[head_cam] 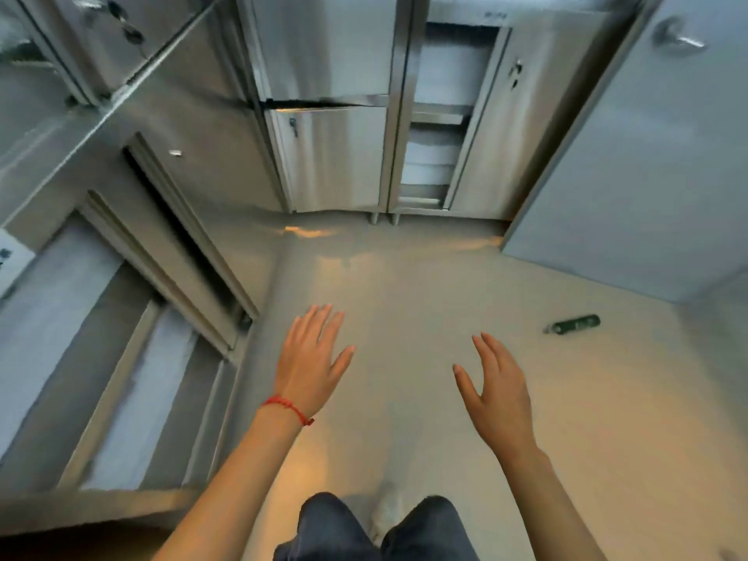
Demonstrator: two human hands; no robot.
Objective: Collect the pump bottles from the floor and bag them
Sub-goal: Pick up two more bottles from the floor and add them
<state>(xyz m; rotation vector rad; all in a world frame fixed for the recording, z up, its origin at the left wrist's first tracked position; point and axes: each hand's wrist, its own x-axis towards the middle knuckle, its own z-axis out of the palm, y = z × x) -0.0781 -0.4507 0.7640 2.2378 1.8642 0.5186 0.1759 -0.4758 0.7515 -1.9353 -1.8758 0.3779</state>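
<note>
A pump bottle (574, 324), dark green, lies on its side on the floor (425, 301) to the right, near the foot of a large grey door (631, 164) that stands open. The floor is smooth, pale and glossy, with warm light reflected across it. Both hands hover over it, well apart from the bottle: the left hand (311, 358), with a red string bracelet (288, 407) on its wrist, has its fingers straight and spread; the right hand (496, 388) is also empty, fingers relaxed and thumb held apart. Stainless-steel cabinets (332, 155) line the far wall and the left side, one with its door ajar showing shelves (435, 155). Dark trouser legs (336, 528) show at the bottom edge.
</note>
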